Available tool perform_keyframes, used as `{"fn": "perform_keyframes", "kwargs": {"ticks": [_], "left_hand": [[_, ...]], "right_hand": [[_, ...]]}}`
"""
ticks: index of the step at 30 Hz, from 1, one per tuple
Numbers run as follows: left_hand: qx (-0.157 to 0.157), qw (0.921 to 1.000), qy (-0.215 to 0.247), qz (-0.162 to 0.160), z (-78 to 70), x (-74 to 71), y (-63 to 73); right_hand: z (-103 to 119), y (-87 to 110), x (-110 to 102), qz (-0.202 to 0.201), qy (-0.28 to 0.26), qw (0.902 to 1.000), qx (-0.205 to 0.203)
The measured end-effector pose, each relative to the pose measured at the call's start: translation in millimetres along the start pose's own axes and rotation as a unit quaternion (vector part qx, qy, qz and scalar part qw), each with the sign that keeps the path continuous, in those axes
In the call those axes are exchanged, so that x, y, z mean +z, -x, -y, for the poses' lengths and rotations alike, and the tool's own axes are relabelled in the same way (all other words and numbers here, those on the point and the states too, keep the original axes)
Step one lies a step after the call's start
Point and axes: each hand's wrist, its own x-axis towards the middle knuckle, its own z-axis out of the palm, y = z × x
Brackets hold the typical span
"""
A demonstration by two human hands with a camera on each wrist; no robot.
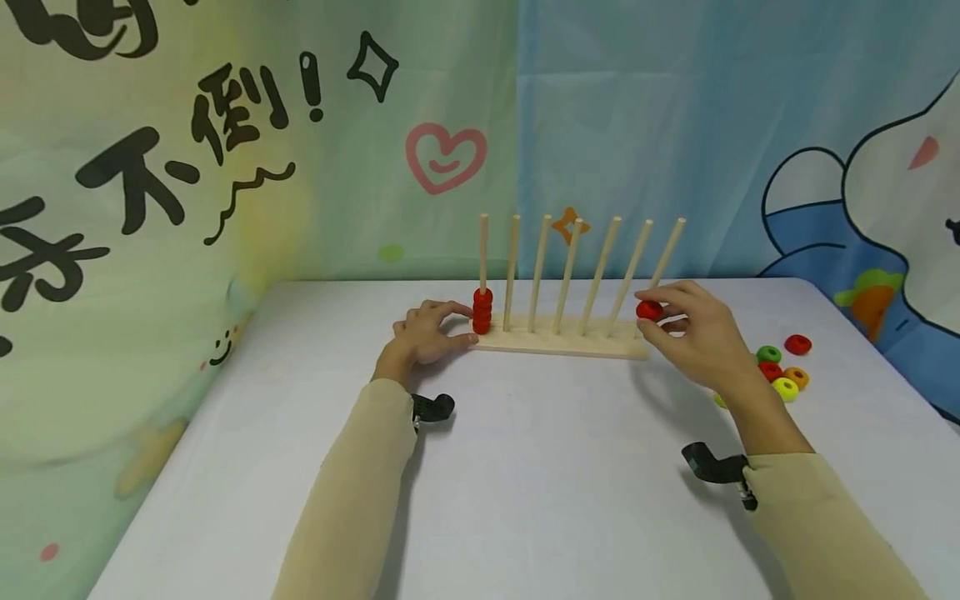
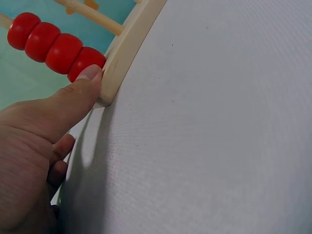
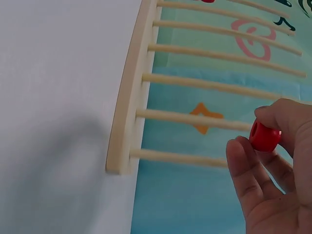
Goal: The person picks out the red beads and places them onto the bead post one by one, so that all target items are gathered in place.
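L hand [image 1: 429, 335], half closed, grips the stand [image 1: 562, 343] at its 9 o'clock end, prob. for steadiness; R hand [image 1: 693, 333], half closed, pinches red bead [image 1: 649, 311] by its sides, so hole is free, near 3 o'clock rod [image 1: 667, 254].

The head camera looks forward and down; nearer wrist cameras share the rack [image 1: 543, 342].

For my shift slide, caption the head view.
Left hand grips a peg rack at its beaded end; right hand pinches a red bead near the other.

Loose beads [image 1: 772, 372] lie right of the rack [image 1: 555, 343]
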Motion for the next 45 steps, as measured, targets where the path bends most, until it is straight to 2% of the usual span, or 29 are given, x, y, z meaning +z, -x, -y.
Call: {"fn": "perform_keyframes", "kwargs": {"ticks": [5,10,16,24,29,32,36,39,45], "left_hand": [[-0.003,0.9999,-0.001,0.011,-0.2,2.6,0.2],[0.005,1.0000,-0.001,0.002,-1.7,0.3,-1.1],[-0.001,1.0000,-0.001,0.008,-0.4,0.6,-2.5],[-0.006,1.0000,0.002,0.008,3.5,2.6,-2.5],[-0.002,1.0000,0.003,0.009,2.1,0.5,-2.7],[-0.003,1.0000,0.003,0.008,1.0,-2.1,-1.9],[0.001,1.0000,-0.001,0.005,0.0,-4.0,-2.3],[0.009,0.9999,-0.006,0.005,-0.9,-2.6,-4.7],[0.001,1.0000,-0.005,0.004,1.0,-0.1,-4.8]], "right_hand": [[5,-1.4,7,-0.013,-0.011,0.9998,-0.011],[12,-6.4,15,-0.030,-0.042,0.9985,-0.016],[21,-12.8,24,-0.020,-0.070,0.9974,-0.007],[34,-25.3,28,-0.027,-0.073,0.9956,-0.052],[38,-27.5,33,-0.035,-0.087,0.9949,-0.039],[47,-28.8,35,-0.041,-0.100,0.9932,-0.044],[70,-30.4,32,-0.047,-0.111,0.9912,-0.055],[82,-29.4,30,-0.040,-0.121,0.9904,-0.054],[87,-32.2,34,-0.001,-0.154,0.9850,-0.079]]}}
